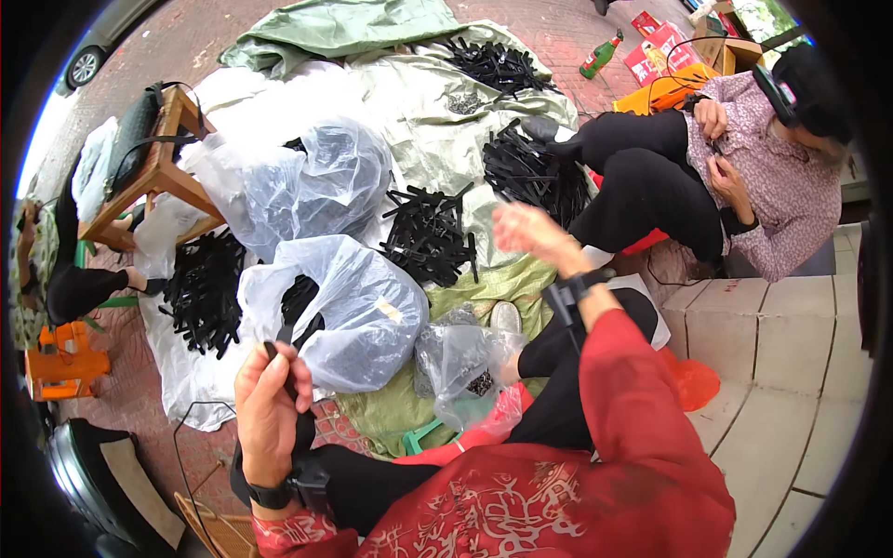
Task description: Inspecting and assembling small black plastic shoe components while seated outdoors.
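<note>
My left hand (pixel 268 405) is closed, thumb against fingers, round a short black strip (pixel 285 337) whose end pokes up above the fingertips. Close beyond it is an open clear plastic bag (pixel 363 321) with black strips inside. My right hand (pixel 538 237) is stretched out over the sheet, its fingers smeared by motion, so whether it holds anything does not show. Nearest to it are a pile of black strips (pixel 430 234) on its left and another pile (pixel 535 177) just beyond. A smaller clear bag (pixel 465 367) with small dark pieces lies between my arms.
A second clear bag (pixel 321 181) stands farther out, beside a wooden chair (pixel 153 158). More strips (pixel 205 293) lie at left. A co-worker (pixel 781 177) sits at right, both hands on a small dark piece. White tiled steps (pixel 791 325) run along my right; a green bottle (pixel 601 54) stands far off.
</note>
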`<state>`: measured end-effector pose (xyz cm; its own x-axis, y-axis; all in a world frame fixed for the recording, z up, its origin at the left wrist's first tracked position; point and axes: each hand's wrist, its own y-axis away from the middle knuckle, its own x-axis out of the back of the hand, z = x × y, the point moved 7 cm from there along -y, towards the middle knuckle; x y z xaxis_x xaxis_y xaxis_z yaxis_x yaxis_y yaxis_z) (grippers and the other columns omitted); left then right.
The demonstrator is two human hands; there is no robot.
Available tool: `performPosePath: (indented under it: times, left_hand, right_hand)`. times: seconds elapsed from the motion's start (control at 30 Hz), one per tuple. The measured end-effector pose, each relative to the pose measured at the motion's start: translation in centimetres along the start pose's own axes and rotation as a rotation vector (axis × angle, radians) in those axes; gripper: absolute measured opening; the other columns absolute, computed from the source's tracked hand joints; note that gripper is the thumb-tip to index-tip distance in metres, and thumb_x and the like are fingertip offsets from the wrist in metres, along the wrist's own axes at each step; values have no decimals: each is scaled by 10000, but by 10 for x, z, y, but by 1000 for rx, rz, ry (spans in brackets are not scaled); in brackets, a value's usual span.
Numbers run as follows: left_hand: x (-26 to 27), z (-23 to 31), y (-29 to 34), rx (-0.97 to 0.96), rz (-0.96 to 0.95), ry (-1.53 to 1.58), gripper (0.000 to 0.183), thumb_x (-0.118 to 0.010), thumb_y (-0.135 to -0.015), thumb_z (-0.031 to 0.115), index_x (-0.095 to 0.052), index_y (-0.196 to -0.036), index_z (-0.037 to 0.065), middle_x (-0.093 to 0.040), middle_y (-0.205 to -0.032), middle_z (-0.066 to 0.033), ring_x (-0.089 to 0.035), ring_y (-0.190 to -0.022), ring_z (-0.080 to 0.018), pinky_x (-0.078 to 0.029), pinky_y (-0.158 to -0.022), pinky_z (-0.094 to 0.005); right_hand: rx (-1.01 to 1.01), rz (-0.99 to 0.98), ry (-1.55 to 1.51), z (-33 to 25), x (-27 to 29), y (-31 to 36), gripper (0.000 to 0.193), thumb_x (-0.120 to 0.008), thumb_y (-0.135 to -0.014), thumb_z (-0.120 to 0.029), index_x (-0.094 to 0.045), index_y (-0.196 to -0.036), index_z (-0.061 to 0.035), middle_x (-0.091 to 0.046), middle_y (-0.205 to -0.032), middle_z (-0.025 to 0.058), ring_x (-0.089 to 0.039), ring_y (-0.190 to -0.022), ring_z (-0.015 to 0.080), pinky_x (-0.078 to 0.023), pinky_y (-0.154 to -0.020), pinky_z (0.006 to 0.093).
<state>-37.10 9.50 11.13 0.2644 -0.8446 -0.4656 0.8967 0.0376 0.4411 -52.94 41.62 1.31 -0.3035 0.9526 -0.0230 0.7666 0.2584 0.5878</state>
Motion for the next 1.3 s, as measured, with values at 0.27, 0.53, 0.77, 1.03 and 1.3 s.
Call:
performPosePath:
  times: [0.27, 0.53, 0.77, 1.03, 1.3]
  left_hand:
    - [49, -42, -12, 198, 219, -29, 152, -527, -806, 156, -474, -853, 21, -524, -674, -76, -474, -525, -119, -367, -451, -207]
    - [49, -50, -17, 391, 228, -16, 93, -459, -834, 62, -484, -915, 24, -528, -752, -73, -457, -595, -122, -364, -530, -216]
    - [43, -56, -12, 436, 208, -56, 109, -485, -826, 95, -480, -900, 16, -522, -730, -69, -456, -597, -118, -359, -531, -213]
    - [39, -55, -16, 458, 247, -10, 52, -471, -832, 64, -500, -858, 30, -523, -699, -42, -454, -564, -90, -360, -508, -191]
    - [27, -50, -2, 468, 181, 4, 54, -471, -837, 81, -491, -853, 34, -504, -651, -16, -436, -524, -67, -346, -477, -172]
  right_hand:
    - [-253, 219, 332, 233, 51, -114, 525, -628, -717, -231, -426, -1141, 4, -535, -960, 146, -535, -899, 241, -452, -756, 338]
    - [-104, 267, 553, 233, 13, -144, 557, -670, -644, -219, -428, -1112, -40, -523, -953, 140, -522, -856, 245, -428, -722, 320]
    - [-144, 232, 1081, 172, -4, -144, 399, -618, -664, -383, -544, -920, -86, -595, -823, 144, -556, -787, 325, -428, -663, 408]
    - [79, 382, 523, 184, 16, -159, 577, -636, -673, -211, -406, -1167, -20, -429, -1096, 176, -430, -1036, 297, -385, -851, 348]
    - [29, 53, 849, 152, -15, -136, 402, -620, -712, -171, -508, -1074, -35, -536, -977, 126, -542, -868, 207, -439, -714, 298]
